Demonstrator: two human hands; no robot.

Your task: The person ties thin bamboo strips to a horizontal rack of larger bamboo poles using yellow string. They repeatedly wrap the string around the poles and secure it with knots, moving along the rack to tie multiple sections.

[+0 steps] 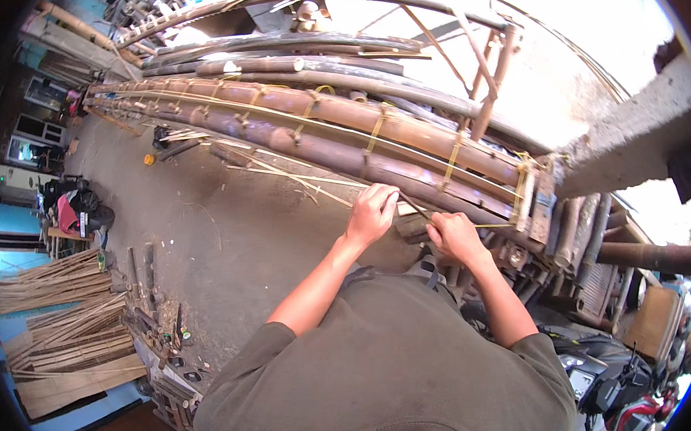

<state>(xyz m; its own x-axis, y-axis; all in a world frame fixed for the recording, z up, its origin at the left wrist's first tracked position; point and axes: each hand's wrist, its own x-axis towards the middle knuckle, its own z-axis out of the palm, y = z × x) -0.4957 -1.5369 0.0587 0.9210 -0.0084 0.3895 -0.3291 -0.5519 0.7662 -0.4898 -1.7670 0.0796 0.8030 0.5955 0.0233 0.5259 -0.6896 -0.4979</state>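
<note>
The thin bamboo strip (409, 201) is lying across the bundled bamboo poles (332, 136), at about one o'clock from our body in the head view. We are pinching it with our left hand (371, 214) closed, our right hand (455, 236) clenched just beside. We judge it light, springy and splintery; hold it near the lashing.

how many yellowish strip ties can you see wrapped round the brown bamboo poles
About 7: one and another far up the bamboo poles, one, one mid-length, one, and two at the near end. Others may be hidden or blurred.
</note>
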